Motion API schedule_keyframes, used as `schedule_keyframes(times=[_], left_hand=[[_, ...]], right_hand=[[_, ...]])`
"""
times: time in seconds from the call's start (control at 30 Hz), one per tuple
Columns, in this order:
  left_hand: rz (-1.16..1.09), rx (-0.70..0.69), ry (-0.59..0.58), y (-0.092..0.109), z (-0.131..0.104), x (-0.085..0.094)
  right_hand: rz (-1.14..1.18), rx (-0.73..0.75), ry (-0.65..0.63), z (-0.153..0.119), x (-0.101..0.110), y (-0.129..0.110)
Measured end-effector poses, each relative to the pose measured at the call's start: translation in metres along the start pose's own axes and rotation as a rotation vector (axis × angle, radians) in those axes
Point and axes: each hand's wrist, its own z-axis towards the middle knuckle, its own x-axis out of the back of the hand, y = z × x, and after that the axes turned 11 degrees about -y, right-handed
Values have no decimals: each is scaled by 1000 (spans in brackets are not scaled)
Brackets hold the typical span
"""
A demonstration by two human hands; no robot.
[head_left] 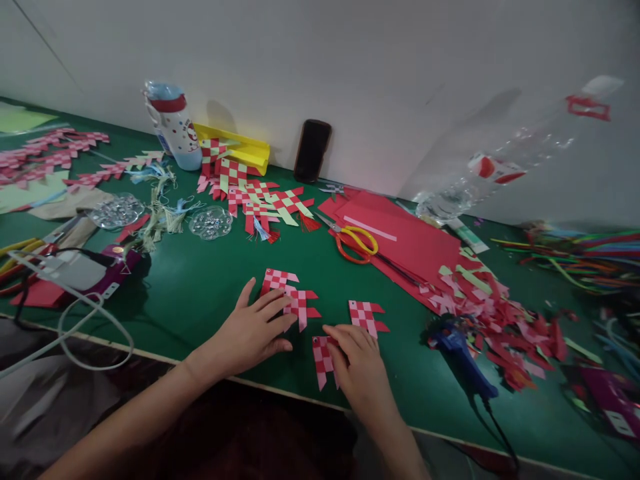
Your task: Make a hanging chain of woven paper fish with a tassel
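Woven red-and-pink paper fish lie near the table's front edge. My left hand (pixel 255 330) rests with spread fingers over a pair of overlapping paper fish (pixel 301 305), fingertips touching them. At the right, my right hand (pixel 357 360) is curled, thumb and forefinger together on the edge of a nearer paper fish (pixel 321 357), part of which the fingers cover. Just beyond those knuckles is one more paper fish (pixel 367 315), its tail strips pointing right. Small round eyes show on some of the fish.
Behind lie scissors (pixel 357 243), red paper sheets (pixel 400 233), finished fish with tassels (pixel 257 197) and a dish of eyes (pixel 211 222). Blue glue gun (pixel 463 357) and paper scraps (pixel 510 333) sit right. A flask (pixel 175 127), phone (pixel 313 151) and plastic bottle (pixel 500 163) stand along the wall.
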Motion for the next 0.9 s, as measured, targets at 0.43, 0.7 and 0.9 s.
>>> schedule_keyframes(times=[0.43,0.7,0.9], left_hand=[[-9,-22,-23,7,-4,-11],[45,-23,29,9,1,-13],[59,4,41,11,5,-17]], right_hand=[[38,-36,65,32,-2,-8],[-72,-25,62,33,-9,-7],[-115,1,85,28,-2,-6]])
